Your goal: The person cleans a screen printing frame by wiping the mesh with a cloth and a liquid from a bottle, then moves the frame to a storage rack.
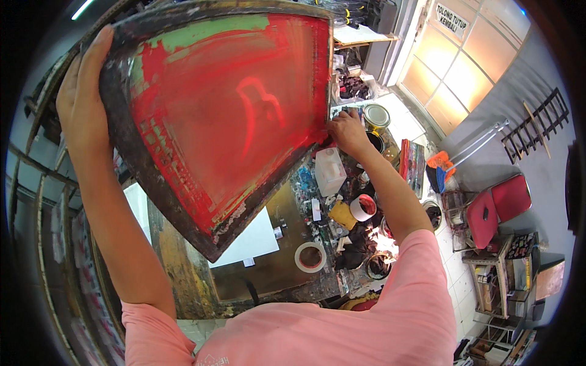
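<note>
A screen printing frame [201, 110] with red-smeared mesh and a dark wooden border is lifted and tilted over the worktable [177, 262]. Paler red lines form a shape on its mesh, and green patches run along the top. My left hand [85, 97] is closed around the frame's left border, thumb on the near face. My right hand [351, 134] is closed at the right border near the lower corner; its fingertips are partly hidden. Under the frame, a white sheet [250, 241] lies on a brown board [290, 210], partly covered from sight.
Right of the board are a tape roll [298, 257], a white jug [330, 174], a yellow cloth [342, 215], a tub of red ink [362, 210] and a lidded tin [377, 116]. A red chair [482, 219] stands at right; racks [43, 201] line the left.
</note>
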Motion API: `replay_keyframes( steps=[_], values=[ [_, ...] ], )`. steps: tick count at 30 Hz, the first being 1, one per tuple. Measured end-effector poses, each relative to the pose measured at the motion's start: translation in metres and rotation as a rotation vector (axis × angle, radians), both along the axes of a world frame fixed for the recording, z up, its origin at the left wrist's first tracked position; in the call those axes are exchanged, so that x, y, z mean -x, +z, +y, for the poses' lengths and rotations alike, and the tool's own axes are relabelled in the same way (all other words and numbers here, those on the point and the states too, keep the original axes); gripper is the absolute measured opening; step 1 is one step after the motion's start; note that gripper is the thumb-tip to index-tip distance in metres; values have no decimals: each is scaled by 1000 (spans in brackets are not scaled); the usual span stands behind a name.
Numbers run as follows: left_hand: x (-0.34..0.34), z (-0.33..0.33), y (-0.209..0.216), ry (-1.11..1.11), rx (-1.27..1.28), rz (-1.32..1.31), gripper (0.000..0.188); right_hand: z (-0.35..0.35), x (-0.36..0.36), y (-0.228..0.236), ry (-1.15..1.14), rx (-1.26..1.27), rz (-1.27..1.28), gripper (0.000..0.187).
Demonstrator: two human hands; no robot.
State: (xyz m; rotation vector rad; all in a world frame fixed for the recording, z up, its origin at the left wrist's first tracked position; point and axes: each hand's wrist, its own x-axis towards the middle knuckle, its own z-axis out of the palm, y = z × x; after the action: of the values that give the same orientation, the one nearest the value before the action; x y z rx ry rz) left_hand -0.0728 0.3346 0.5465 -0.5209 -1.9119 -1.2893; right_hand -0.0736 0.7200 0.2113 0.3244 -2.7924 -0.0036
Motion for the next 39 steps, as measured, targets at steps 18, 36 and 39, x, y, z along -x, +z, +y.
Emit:
replay_keyframes(
  steps=[18, 36, 39],
  values=[
    [0, -116, -97, 4, -545, -235, 33, -7, 9, -34, -311, 328, 117, 14],
    [-5, -129, -114, -32, -582, -274, 27, 3, 4, 4, 173, 22, -116, 13],
    [-6, -125, -115, -28, -582, -256, 28, 2, 5, 9, 132, -61, -157, 13]
  ],
)
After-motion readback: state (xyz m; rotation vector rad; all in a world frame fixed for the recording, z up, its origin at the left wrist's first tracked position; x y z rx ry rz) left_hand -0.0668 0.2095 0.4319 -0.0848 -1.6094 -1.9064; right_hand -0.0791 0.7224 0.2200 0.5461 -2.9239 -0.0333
